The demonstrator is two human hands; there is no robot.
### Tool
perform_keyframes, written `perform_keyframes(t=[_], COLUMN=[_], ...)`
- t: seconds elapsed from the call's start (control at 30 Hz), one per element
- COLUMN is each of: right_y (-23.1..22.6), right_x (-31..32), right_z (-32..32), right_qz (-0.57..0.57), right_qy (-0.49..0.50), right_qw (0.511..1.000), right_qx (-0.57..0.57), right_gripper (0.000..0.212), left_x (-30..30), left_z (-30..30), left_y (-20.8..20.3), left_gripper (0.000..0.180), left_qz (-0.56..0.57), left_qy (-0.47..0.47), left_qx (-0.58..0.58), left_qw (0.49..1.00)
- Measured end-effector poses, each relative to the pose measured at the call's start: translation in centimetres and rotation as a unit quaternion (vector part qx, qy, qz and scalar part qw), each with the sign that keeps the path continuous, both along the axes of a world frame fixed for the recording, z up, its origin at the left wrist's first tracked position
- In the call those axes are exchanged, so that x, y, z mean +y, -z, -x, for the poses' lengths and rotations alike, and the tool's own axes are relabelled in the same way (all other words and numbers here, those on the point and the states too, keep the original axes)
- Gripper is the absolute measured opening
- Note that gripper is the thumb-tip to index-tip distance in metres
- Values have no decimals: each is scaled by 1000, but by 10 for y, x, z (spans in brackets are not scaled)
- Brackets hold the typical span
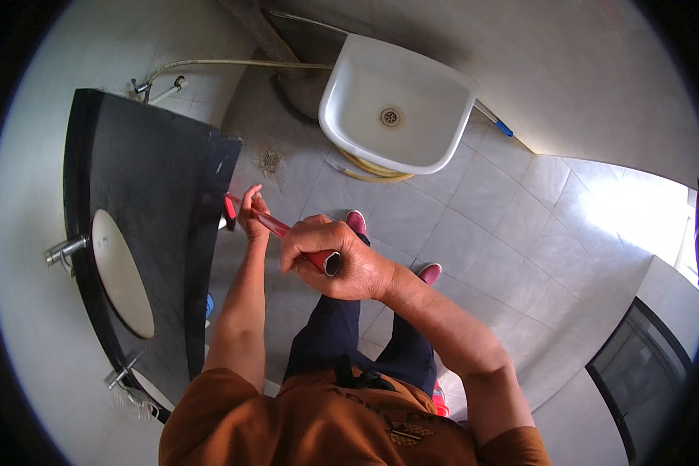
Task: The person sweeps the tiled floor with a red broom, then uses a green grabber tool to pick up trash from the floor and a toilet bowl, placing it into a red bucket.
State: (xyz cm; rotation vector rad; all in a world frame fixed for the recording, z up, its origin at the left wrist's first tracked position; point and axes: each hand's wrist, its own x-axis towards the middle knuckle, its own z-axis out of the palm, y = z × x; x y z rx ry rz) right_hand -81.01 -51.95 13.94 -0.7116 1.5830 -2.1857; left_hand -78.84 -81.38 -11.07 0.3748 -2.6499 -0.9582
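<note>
My right hand (342,260) is wrapped in a full fist around the near end of a red handle (287,233), fingers clamped tight on it. The open, hollow end of the handle pokes out of my fist toward four o'clock. From there its long axis runs up toward ten o'clock, to my left hand (252,213), which pinches it with fingers closed near the far end. What sits at that far tip I cannot make out: my left hand and the corner of the black countertop (155,186) cover most of it, with only a scrap of red showing by the counter's edge. Below, my pink shoes (429,272) stand on the grey tiled floor (481,217), half hidden by my arms. Farther off at twelve o'clock stands a white basin (396,101); at nine o'clock an oval sink (120,272) sits in the counter.
</note>
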Motion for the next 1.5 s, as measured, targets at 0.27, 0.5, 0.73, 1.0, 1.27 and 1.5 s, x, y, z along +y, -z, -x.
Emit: perform_keyframes(t=[0.27,0.5,0.73,1.0,1.27,1.5], right_y=[-3,-20,35,11,6,-22], right_x=[15,85,40,63,89,85], right_z=[17,-15,-22,-108,-148,-106], right_qz=[-37,10,-88,-76,-91,-86], right_qy=[109,152,173,182,168,181], right_qw=[993,988,981,979,981,979], right_qx=[-4,19,26,-45,-23,-37], right_gripper=[19,11,16,21,22,19], left_x=[34,96,74,92,133,91], left_z=[77,94,121,51,63,176], left_y=[-6,-82,-35,-43,-139,-156], left_gripper=[19,20,26,31,62,54], left_qz=[19,-3,-11,42,47,1], left_qy=[108,277,272,396,374,287], left_qx=[35,-42,-2,-125,-194,-137], left_qw=[993,960,962,909,906,948])
